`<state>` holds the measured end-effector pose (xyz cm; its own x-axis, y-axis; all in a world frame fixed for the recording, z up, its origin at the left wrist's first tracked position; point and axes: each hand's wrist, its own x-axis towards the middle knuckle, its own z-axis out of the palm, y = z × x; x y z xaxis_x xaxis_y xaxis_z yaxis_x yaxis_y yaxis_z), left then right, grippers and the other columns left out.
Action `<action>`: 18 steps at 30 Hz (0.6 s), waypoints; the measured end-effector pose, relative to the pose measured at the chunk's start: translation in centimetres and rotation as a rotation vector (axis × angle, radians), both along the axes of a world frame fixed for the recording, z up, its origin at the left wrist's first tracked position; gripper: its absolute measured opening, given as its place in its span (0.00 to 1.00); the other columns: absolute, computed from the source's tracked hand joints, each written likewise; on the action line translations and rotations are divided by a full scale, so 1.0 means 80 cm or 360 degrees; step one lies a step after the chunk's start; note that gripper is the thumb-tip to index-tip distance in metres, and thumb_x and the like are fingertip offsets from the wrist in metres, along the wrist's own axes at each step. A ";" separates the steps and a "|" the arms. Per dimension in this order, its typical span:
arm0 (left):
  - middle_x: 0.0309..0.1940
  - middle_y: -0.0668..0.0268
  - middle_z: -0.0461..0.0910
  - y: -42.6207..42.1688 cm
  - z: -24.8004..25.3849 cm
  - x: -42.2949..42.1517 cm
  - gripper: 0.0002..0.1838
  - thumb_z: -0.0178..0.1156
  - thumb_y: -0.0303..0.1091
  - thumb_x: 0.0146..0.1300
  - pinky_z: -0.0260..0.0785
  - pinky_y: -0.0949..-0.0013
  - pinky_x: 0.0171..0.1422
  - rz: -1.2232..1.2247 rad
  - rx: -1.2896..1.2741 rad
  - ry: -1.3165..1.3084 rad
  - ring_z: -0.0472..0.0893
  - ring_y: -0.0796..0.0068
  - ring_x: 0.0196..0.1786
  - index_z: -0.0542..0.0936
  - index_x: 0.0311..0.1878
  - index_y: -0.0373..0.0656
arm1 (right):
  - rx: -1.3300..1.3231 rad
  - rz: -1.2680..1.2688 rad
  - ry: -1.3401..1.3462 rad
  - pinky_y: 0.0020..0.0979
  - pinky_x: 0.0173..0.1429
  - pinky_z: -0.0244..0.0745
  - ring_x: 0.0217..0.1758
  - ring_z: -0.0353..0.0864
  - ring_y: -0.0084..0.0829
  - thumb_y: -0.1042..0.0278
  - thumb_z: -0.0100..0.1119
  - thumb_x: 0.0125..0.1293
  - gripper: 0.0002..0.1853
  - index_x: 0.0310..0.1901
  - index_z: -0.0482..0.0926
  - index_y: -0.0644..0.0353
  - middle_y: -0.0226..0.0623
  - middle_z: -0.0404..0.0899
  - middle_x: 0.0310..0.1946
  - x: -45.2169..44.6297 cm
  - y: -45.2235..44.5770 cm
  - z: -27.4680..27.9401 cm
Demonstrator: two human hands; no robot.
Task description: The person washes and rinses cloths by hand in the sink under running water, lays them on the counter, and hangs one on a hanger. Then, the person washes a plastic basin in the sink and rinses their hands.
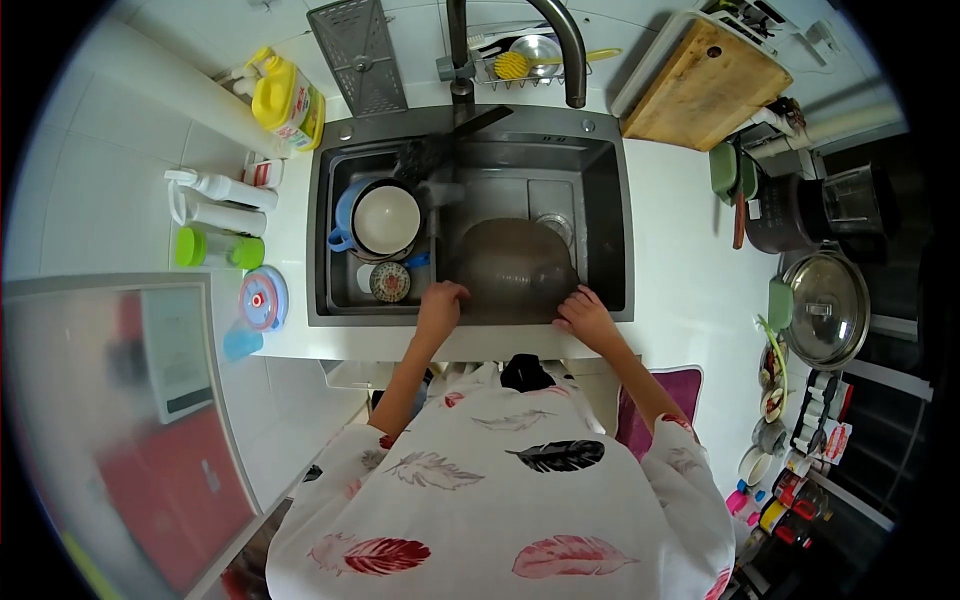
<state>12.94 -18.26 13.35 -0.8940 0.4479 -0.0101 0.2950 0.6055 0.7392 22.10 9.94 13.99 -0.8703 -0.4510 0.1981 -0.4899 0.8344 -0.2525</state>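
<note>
In the sink's right basin [480,175] lies a large dark, rounded metal vessel [512,265], its smooth curved side showing a dull shine. I cannot tell whether it is a wok or a pot. My left hand [441,308] grips its near left edge with curled fingers. At the near right edge, my right hand [588,318] has its fingers bent over the rim. The left basin holds a blue-handled pot [345,222] with a cream bowl [388,221] in it. Closer to me is a small patterned bowl [390,282].
A faucet [462,60] arches over the sink. Yellow detergent [290,100] and white bottles [222,205] stand left. A cutting board [708,85] leans at the back right. On the right are a blender [850,200] and a metal lid [826,310].
</note>
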 end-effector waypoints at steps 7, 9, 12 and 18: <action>0.31 0.56 0.74 -0.004 -0.013 0.011 0.12 0.48 0.16 0.42 0.65 0.61 0.42 -0.0055 0.0027 0.0113 0.72 0.56 0.36 0.76 0.31 0.37 | 0.0067 -0.0315 0.0014 0.44 0.55 0.57 0.44 0.67 0.33 0.60 0.57 0.51 0.14 0.35 0.72 0.59 0.35 0.71 0.34 0.005 -0.018 0.003; 0.31 0.56 0.74 -0.003 0.002 0.007 0.11 0.48 0.17 0.43 0.65 0.62 0.41 -0.0023 -0.0006 0.0129 0.73 0.56 0.36 0.75 0.31 0.37 | 0.0038 -0.0608 -0.0059 0.42 0.54 0.58 0.47 0.66 0.32 0.62 0.55 0.52 0.12 0.35 0.72 0.60 0.35 0.71 0.35 0.002 -0.028 0.008; 0.30 0.56 0.75 0.002 0.028 -0.001 0.08 0.51 0.20 0.47 0.66 0.65 0.38 0.0023 -0.0049 0.0095 0.74 0.58 0.33 0.75 0.32 0.37 | 0.0019 -0.0740 -0.0329 0.39 0.48 0.63 0.44 0.69 0.36 0.67 0.54 0.52 0.10 0.36 0.72 0.60 0.38 0.71 0.34 -0.009 -0.035 0.028; 0.23 0.60 0.77 0.021 0.072 -0.058 0.08 0.55 0.28 0.51 0.67 0.71 0.33 -0.0095 0.0050 -0.0170 0.77 0.69 0.26 0.76 0.35 0.38 | -0.0824 -0.0720 -0.0220 0.37 0.39 0.68 0.35 0.72 0.46 0.76 0.49 0.51 0.11 0.38 0.70 0.63 0.47 0.71 0.31 -0.110 -0.047 0.060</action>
<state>8.31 -16.56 19.09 -0.8604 0.5019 -0.0887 0.2486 0.5651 0.7867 13.26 6.17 18.81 -0.9829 0.0839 0.1636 -0.0577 0.7042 -0.7077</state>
